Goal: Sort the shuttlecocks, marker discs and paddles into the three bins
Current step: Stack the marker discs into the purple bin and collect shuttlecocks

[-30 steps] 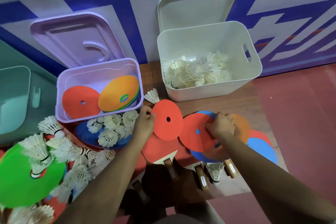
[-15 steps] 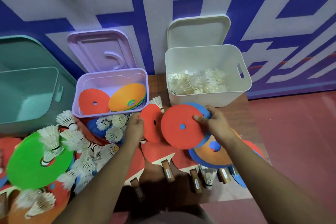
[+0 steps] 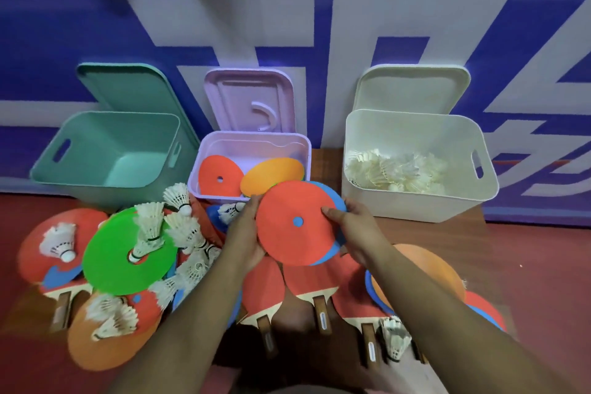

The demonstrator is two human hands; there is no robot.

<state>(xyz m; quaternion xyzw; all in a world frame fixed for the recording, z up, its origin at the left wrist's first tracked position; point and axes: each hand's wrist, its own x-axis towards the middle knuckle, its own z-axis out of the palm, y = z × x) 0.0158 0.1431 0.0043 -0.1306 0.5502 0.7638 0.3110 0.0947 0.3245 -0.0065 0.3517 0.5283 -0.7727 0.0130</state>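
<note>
Both hands hold a small stack of marker discs, a red disc [image 3: 294, 224] on top with blue ones behind it, just in front of the purple bin [image 3: 300, 144]. My left hand [image 3: 248, 233] grips the stack's left edge and my right hand [image 3: 351, 230] grips its right edge. The purple bin holds a red disc [image 3: 216, 174] and an orange one [image 3: 271, 176]. The white bin [image 3: 415, 205] on the right is full of shuttlecocks [image 3: 393, 173]. The teal bin [image 3: 105, 150] on the left is empty. Red paddles [image 3: 307, 285] lie under my arms.
A green disc [image 3: 121, 262], an orange disc [image 3: 105, 349] and several loose shuttlecocks [image 3: 182, 233] cover the left of the table. More orange and blue discs [image 3: 428, 269] lie at the right. One shuttlecock [image 3: 395, 342] sits among the paddle handles. Bin lids lean on the blue wall.
My hands came together: the two red discs and the blue ones are now one stack, lifted toward the purple bin. The view tilted up and left, showing the teal bin.
</note>
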